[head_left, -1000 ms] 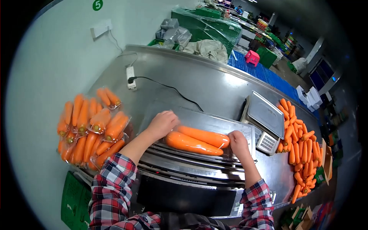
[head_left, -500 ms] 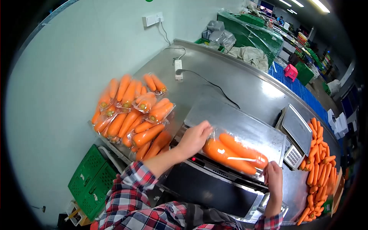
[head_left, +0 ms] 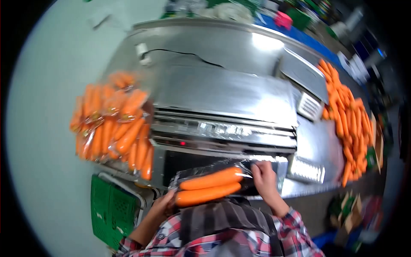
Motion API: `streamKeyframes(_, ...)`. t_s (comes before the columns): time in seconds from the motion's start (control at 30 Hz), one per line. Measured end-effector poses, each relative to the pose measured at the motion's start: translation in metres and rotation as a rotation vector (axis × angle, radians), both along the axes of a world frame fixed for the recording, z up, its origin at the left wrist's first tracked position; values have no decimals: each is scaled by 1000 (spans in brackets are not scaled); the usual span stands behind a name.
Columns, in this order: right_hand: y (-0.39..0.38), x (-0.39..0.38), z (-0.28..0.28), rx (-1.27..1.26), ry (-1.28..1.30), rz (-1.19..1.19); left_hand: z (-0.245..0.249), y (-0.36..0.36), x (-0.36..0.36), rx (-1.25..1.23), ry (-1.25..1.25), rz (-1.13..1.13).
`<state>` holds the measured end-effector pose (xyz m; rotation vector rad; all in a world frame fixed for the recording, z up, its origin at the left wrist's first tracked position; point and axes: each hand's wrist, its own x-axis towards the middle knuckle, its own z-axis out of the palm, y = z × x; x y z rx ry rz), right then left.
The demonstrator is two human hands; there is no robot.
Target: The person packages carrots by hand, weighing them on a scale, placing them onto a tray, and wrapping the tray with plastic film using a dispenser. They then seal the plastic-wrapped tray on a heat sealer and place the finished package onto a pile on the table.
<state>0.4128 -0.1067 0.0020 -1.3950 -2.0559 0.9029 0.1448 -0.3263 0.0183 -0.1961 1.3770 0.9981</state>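
A clear plastic bag (head_left: 205, 170) with two large carrots (head_left: 209, 186) in it is stretched between my hands, close to my body. My left hand (head_left: 164, 203) is closed on the bag's left end. At the other end, the fingers of my right hand (head_left: 264, 173) pinch the film. Beyond the bag stands a flat metal machine (head_left: 222, 132) with a slotted front edge and a small red light. Bagged carrots (head_left: 111, 124) are piled to the left, and loose carrots (head_left: 351, 124) lie heaped at the right.
A scale (head_left: 304, 77) with a keypad stands right of the machine. A black cable (head_left: 184, 53) runs from a power strip (head_left: 144, 53) over the metal table (head_left: 239, 38). Below the bagged pile is a green crate (head_left: 112, 210). A pink stool (head_left: 283, 20) stands beyond the table.
The bag has come off the machine's front toward my body, with both hands still holding its ends. The camera view has turned and shifted, and the image is blurred.
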Motion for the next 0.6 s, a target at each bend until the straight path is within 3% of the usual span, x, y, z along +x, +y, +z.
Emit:
streamKeyframes(0.07, -5, -17, -7, -112, 136, 18, -13, -13, -5, 113, -36, -73)
streamKeyframes(0.13, -3, -26, 20, -9, 282, 251, -10, -12, -18, 318, 10, -236)
streamKeyframes(0.2, 46, -6, 49, -250, 588, -18, -7, -17, -37, 541, -59, -328)
streamKeyframes(0.27, 54, -12, 80, -415, 840, 54, 24, 6, -21, 581, -78, -269)
streamKeyframes(0.33, 52, -31, 69, -698, 646, 290, 21, 22, -25, 617, -135, -424)
streamKeyframes(0.37, 36, -44, 66, -704, 579, 605, 20, 27, -32, 627, -156, -490)
streamKeyframes(0.4, 15, -53, 62, -706, 503, 930, 11, 32, -44, 637, -102, -653)
streamKeyframes(0.47, -20, -61, 45, -781, 519, 1258, 6, 45, -77, 660, 157, -1028)
streamKeyframes(0.5, -23, -65, 49, -850, 450, 1225, 14, 60, -83, 965, 105, -798)
streamKeyframes(0.57, -22, -61, 67, -967, 296, 1145, 58, 81, -86, 770, 357, -434)
streamKeyframes(0.6, -22, -64, 71, -985, 317, 1177, 64, 93, -69, 817, 402, -275)
